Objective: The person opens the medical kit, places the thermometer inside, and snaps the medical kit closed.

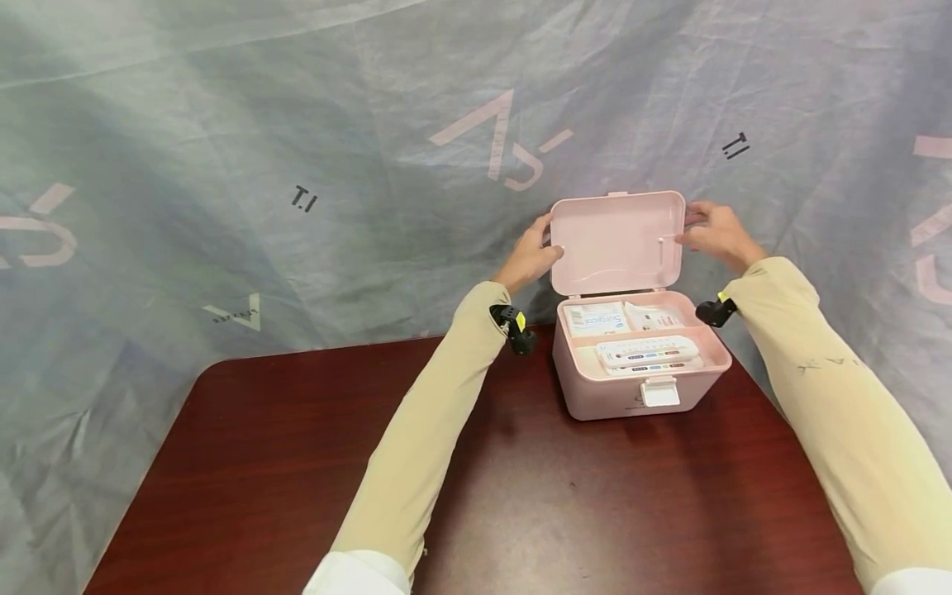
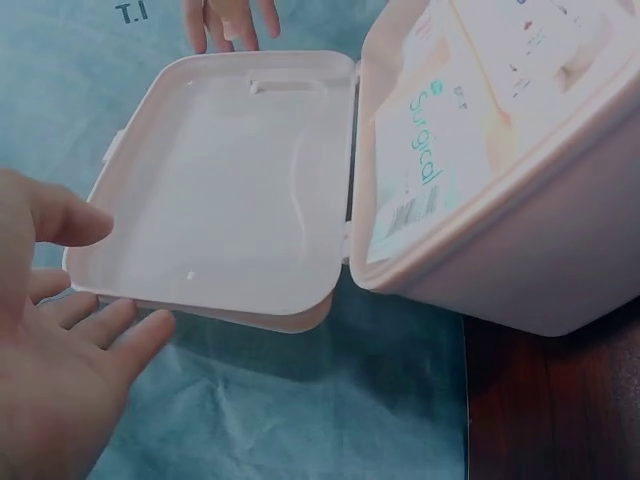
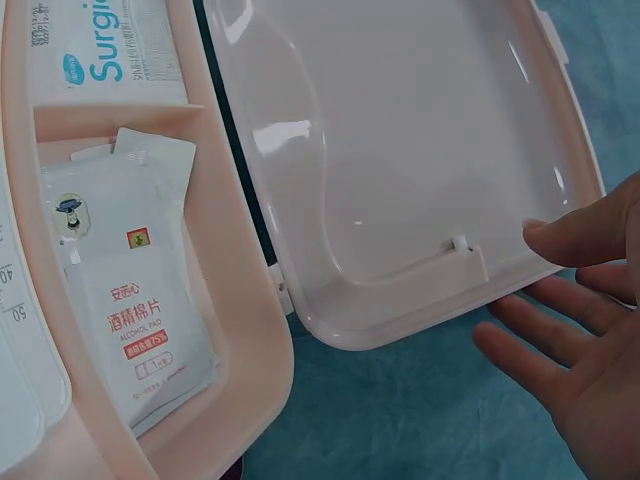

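Observation:
A pink storage box [image 1: 610,397] stands at the table's right side, its lid [image 1: 617,240] swung up and back. Beside the lid's left edge is my left hand [image 1: 530,256], thumb in front and loosely extended fingers along the edge. At the opposite edge, my right hand [image 3: 590,320] has its thumb over the lid's inner face and its fingers behind the rim. Inside the box are a white packet printed "Surgical" [image 2: 410,150], alcohol pad sachets [image 3: 135,300] and white thermometers [image 1: 647,351] with printed scales. Whether the fingers bear on the lid is hard to tell.
A white latch [image 1: 659,392] hangs on the box's front. Dark reddish wood forms the tabletop [image 1: 297,446]. Behind it hangs a grey-blue printed cloth [image 1: 372,190], close to the raised lid. The table's right edge runs near the box.

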Available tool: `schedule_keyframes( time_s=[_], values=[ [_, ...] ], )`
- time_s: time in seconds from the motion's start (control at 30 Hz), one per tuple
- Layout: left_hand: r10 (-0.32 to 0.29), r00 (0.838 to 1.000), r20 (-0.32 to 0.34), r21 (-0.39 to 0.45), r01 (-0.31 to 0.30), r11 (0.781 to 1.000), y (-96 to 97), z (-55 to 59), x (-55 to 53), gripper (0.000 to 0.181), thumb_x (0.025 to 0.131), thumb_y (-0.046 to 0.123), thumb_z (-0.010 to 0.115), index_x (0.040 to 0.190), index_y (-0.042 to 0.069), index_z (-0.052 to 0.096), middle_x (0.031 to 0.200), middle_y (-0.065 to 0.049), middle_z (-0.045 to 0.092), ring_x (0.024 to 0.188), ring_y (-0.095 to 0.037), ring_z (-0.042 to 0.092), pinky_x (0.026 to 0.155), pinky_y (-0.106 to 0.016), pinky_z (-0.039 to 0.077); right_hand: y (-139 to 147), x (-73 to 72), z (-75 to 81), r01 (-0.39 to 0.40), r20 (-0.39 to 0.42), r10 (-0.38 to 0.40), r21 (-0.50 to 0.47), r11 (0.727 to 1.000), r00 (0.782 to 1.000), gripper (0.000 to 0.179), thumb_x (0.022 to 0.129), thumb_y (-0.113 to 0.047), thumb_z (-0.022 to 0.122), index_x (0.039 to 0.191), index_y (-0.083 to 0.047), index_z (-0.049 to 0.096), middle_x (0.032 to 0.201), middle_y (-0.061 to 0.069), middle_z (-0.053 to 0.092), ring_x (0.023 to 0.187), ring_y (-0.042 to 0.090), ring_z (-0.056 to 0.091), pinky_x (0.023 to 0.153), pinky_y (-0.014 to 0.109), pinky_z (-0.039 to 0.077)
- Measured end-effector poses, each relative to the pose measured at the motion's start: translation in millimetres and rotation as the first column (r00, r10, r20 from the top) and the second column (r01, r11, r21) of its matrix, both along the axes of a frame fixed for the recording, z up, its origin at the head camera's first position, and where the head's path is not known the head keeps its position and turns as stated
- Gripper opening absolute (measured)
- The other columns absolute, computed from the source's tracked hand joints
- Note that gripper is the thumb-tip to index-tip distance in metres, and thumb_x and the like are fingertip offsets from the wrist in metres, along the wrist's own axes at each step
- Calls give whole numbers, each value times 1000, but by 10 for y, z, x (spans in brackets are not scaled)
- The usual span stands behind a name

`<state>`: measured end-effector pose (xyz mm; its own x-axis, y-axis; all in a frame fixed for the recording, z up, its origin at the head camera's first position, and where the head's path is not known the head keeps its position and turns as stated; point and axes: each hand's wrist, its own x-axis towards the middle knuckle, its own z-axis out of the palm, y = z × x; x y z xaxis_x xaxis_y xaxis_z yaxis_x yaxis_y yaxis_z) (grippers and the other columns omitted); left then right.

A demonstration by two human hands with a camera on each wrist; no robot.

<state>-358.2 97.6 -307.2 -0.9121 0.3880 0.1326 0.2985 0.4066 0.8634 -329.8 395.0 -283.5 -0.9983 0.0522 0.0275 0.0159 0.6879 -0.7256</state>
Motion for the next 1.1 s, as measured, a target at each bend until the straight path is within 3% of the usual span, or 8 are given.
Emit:
schedule_keyframes(
  time_s=[0.13,0.27,0.37,0.53,0.7,0.77,0.97,1.1],
  values=[
    [-10,1000,-12,56,11,998,-2,18,-2,66,89,7,53,149,12,26,149,-5,33,132,-20,39,99,-25,39,24,33,16,15,-41,-16,-28,1000,999,72,93,-15,54,149,3,13,139,33,35,112,37,49,95,48,42],
    [-30,999,-20,86,32,996,0,53,19,66,88,6,54,148,9,27,146,-6,36,129,-23,42,97,-26,41,74,32,35,39,-76,-45,-73,997,996,67,92,-16,56,147,2,23,132,31,43,89,16,60,82,29,50],
    [-49,999,-16,119,51,992,8,70,33,67,88,5,56,148,6,27,143,-8,37,127,-25,44,95,-25,42,110,39,65,59,-102,-73,-135,989,992,64,92,-19,58,145,3,30,123,23,50,78,1,59,71,18,50],
    [-77,997,-9,154,78,985,-13,74,50,67,89,4,58,148,6,28,140,-9,39,125,-26,46,91,-23,44,135,77,114,64,-112,-97,-268,961,989,63,92,-27,59,143,1,35,109,0,53,82,3,61,76,18,50],
    [-96,995,-26,163,99,982,-78,88,57,65,88,3,59,147,8,32,138,-10,42,123,-26,48,89,-24,46,126,82,122,10,-163,-91,-443,896,982,56,91,-21,61,136,6,43,99,-4,62,78,5,64,71,18,52],
    [-97,994,-45,166,103,981,-97,101,66,63,88,3,60,146,7,35,136,-10,43,122,-26,49,88,-25,47,113,81,118,-5,-201,-101,-467,884,974,52,91,-20,62,132,8,47,96,-4,64,78,6,65,69,18,52],
    [-86,993,-85,126,97,987,-127,76,120,53,89,5,61,139,11,47,131,-6,48,112,-17,55,82,-25,48,83,134,16,55,-269,-160,-358,932,950,48,90,-30,62,130,-4,56,115,8,61,91,14,63,71,16,51],
    [-84,990,-109,135,98,986,-90,60,159,49,89,7,61,137,10,50,128,-6,50,111,-16,55,82,-25,48,100,179,-22,39,-325,-174,-383,923,930,46,89,-27,64,127,-1,58,110,7,62,89,13,63,71,16,51]
  ],
)
